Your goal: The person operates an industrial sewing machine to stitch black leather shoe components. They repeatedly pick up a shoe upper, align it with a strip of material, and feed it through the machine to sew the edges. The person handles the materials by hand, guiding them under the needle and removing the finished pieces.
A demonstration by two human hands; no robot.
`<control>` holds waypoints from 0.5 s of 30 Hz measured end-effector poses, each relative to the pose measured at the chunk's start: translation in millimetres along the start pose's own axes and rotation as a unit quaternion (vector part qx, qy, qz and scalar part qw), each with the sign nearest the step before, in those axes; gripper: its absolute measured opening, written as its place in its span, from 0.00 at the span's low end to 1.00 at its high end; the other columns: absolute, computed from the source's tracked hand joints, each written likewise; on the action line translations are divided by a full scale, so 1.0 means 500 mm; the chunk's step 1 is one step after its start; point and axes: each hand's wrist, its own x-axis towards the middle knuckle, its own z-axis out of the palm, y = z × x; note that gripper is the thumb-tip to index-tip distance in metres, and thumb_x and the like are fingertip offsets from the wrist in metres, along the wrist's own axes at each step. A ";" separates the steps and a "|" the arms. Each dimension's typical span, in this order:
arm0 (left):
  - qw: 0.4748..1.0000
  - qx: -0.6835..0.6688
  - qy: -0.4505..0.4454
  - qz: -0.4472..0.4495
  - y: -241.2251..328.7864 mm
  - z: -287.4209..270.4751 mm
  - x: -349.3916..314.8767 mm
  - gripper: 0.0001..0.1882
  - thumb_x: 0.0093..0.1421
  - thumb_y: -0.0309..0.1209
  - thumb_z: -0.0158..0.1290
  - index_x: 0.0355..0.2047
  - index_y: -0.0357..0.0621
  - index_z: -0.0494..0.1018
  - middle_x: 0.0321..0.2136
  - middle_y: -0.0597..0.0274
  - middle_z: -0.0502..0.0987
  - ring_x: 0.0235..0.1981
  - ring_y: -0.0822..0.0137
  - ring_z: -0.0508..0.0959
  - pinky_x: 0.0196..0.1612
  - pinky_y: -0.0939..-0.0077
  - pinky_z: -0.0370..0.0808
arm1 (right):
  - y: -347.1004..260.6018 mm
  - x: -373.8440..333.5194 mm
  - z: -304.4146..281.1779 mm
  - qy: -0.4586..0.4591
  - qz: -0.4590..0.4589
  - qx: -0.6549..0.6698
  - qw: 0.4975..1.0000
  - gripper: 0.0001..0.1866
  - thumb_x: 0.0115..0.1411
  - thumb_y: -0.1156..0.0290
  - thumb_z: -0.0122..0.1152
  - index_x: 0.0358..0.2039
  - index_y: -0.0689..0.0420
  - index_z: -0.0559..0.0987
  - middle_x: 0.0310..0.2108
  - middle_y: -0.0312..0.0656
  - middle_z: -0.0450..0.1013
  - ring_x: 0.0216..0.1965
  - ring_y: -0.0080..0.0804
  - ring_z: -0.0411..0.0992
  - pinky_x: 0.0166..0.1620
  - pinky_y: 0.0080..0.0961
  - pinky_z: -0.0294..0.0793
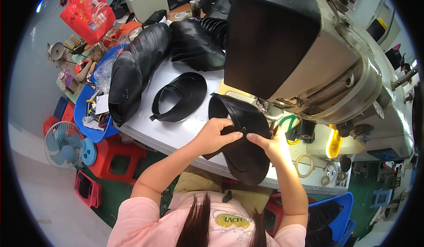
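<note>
A black leather shoe upper (247,158) lies tilted between my hands at the front edge of the white table, just below the sewing machine head (304,66). My left hand (216,136) pinches its left side, with the thumb pressed on the top surface. On the opposite side my right hand (274,144) grips the same piece, its thumb close to the left one. The fingers beneath the leather are hidden. Another black upper (194,94), curved into a loop, rests on the table to the left. Beyond it stand stacked black uppers (126,79).
Green-handled scissors (289,123) lie under the machine, near a yellow-handled tool (334,143) and a tape roll (304,165). At left are a blue basin (81,114), a fan (66,145) and a red stool (115,158). A blue crate (344,203) holds black pieces at lower right.
</note>
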 end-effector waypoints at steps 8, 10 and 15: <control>0.970 -0.239 -0.036 -0.028 -0.023 0.031 0.060 0.13 0.52 0.24 0.54 0.38 0.32 0.72 0.33 0.62 0.76 0.34 0.76 0.72 0.40 0.80 0.70 | 0.044 -0.015 -0.044 0.131 -0.054 0.007 0.990 0.09 0.47 0.69 0.63 0.20 0.59 0.73 0.18 0.28 0.65 0.21 0.16 0.60 0.28 0.15 0.61; 0.970 -0.218 -0.085 -0.072 -0.001 0.007 0.091 0.13 0.51 0.24 0.55 0.38 0.32 0.72 0.33 0.61 0.76 0.34 0.73 0.73 0.40 0.79 0.71 | 0.033 -0.012 -0.023 0.189 -0.044 0.106 0.975 0.10 0.47 0.70 0.63 0.19 0.59 0.71 0.19 0.29 0.65 0.21 0.15 0.59 0.27 0.14 0.60; 0.967 -0.178 -0.153 -0.101 0.028 -0.034 0.120 0.14 0.49 0.24 0.56 0.37 0.32 0.71 0.31 0.59 0.76 0.32 0.73 0.74 0.38 0.80 0.71 | 0.061 -0.017 -0.001 0.172 0.007 0.265 0.949 0.21 0.47 0.77 0.63 0.43 0.59 0.67 0.37 0.40 0.68 0.39 0.26 0.67 0.44 0.22 0.68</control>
